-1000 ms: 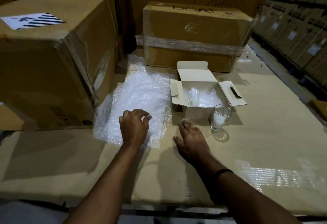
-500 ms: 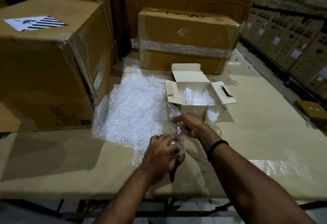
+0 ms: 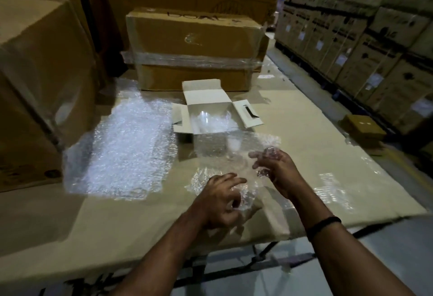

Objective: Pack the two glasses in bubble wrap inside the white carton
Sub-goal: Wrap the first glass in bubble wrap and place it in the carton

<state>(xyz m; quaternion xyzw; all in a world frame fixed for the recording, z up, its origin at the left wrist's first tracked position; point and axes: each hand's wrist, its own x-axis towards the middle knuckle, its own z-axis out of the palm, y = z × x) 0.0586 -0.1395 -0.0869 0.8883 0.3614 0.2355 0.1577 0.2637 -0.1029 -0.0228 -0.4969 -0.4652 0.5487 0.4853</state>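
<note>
Carton point(image 3: 206, 101): white, open, flaps spread, centre frame; clear wrap inside. Bubble wrap point(image 3: 121, 146): large sheet lying flat, left of carton. Smaller sheet point(image 3: 218, 148): raised before carton, pinched by left hand point(image 3: 220, 199) and right hand point(image 3: 274, 169). One glass point(image 3: 234, 142): blurred, seen through it.

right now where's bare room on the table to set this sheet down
Bare tabletop right of the white carton, out to the edge; also nearer you than the bubble wrap pile, left of the left hand. Crowded before the carton: right hand, held sheet.
</note>
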